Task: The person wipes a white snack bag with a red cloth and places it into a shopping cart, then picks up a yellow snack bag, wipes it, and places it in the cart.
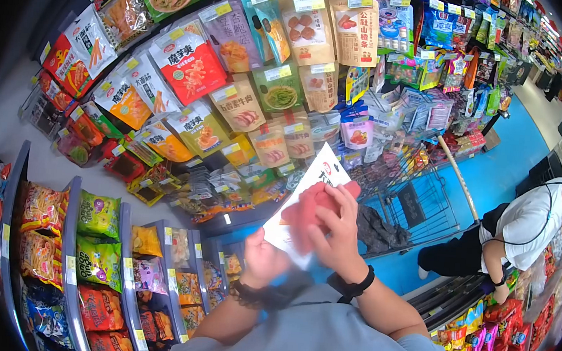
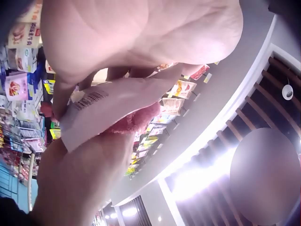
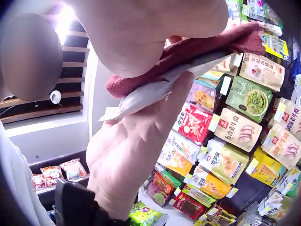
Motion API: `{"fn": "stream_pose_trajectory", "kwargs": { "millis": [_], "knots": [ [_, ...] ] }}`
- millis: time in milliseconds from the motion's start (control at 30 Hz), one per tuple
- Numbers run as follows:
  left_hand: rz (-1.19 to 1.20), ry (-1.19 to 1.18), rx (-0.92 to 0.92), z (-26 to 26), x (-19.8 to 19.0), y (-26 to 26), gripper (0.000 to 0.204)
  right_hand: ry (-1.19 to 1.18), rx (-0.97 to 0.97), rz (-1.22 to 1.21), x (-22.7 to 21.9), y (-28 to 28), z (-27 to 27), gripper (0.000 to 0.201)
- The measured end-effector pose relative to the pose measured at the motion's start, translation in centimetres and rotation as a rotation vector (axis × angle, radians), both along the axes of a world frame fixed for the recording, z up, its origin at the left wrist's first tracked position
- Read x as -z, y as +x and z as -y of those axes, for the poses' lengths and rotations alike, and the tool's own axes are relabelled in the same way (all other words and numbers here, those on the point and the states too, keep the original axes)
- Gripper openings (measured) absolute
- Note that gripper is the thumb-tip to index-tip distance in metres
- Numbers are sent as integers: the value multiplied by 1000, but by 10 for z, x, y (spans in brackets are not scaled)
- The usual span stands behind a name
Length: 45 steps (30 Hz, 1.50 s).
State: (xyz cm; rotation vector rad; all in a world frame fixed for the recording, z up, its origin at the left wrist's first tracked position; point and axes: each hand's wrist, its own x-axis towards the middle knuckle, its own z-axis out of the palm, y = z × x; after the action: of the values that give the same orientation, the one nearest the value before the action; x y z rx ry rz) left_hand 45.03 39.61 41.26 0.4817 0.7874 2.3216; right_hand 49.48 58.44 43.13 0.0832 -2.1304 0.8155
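Note:
A white snack bag (image 1: 322, 166) with dark print hangs in front of my chest, slanted. My left hand (image 1: 264, 259) grips its lower left side; the thumb and part of the palm show, while other fingers are behind the bag. My right hand (image 1: 339, 231) holds a folded red cloth (image 1: 310, 203) against the bag's front, fingers bent over it. In the left wrist view, the bag's white back (image 2: 106, 106) carries a barcode, and fuzzy cloth (image 2: 138, 120) shows past its edge. The right wrist view has the cloth (image 3: 188, 54) lying between the right palm and the bag (image 3: 150, 92).
Hanging snack packs (image 1: 190, 64) fill the display ahead. Chip bags (image 1: 100, 216) stand on shelves at left. A wire shopping cart (image 1: 419, 201) with a black bag (image 1: 383, 232) is at right, near a person in a white shirt (image 1: 531, 217). Bright packs lie lower right.

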Motion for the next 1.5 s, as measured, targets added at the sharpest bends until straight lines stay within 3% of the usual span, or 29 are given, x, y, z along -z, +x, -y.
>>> {"fn": "stream_pose_trajectory", "kwargs": {
  "millis": [133,233,267,367,400,533,667,767,800,900,1000,1067,1133,1233,1267,1333,1400,1500],
  "knots": [
    [-99,-197,15,1,-21,-2,81,-139,-323,-45,18,-4,10,48],
    [59,-306,23,16,-12,-4,82,-182,-435,-106,15,-4,19,56],
    [67,-160,125,18,-12,-8,84,-172,-365,-81,13,-6,14,73],
    [-139,-160,13,-3,-19,-3,86,-158,26,112,0,-12,4,83],
    [-130,-126,30,-5,-26,-1,86,-145,44,250,11,-14,1,94],
    [-120,-273,-16,-7,-24,3,87,-166,-183,249,19,-3,19,103],
    [-2,-236,19,8,-11,-3,86,45,-278,194,16,1,24,96],
    [-61,-228,42,7,-14,-5,92,29,-31,230,15,-9,5,92],
    [-58,-222,42,7,-11,-5,93,-43,49,322,19,-12,4,88],
    [-73,-223,49,5,-11,-2,93,-342,-143,247,55,-21,3,86],
    [-108,-282,6,-1,-26,5,91,-73,-226,234,33,0,20,89],
    [-10,-330,1,10,-6,5,89,77,-257,197,24,6,26,93],
    [22,-388,-7,23,15,2,84,31,-304,170,26,-2,14,92],
    [-13,-286,8,22,-3,4,72,-143,-294,200,29,-19,-8,90],
    [16,-279,54,31,7,2,70,-218,-275,220,32,-21,-13,89],
    [-15,-262,25,23,-10,7,71,-405,-358,313,54,-27,-20,88],
    [-28,-214,43,22,-13,6,74,-589,-410,422,41,-23,-14,86],
    [-47,-218,-90,12,-22,10,78,-198,-203,213,38,-6,10,86]
  ]
}}
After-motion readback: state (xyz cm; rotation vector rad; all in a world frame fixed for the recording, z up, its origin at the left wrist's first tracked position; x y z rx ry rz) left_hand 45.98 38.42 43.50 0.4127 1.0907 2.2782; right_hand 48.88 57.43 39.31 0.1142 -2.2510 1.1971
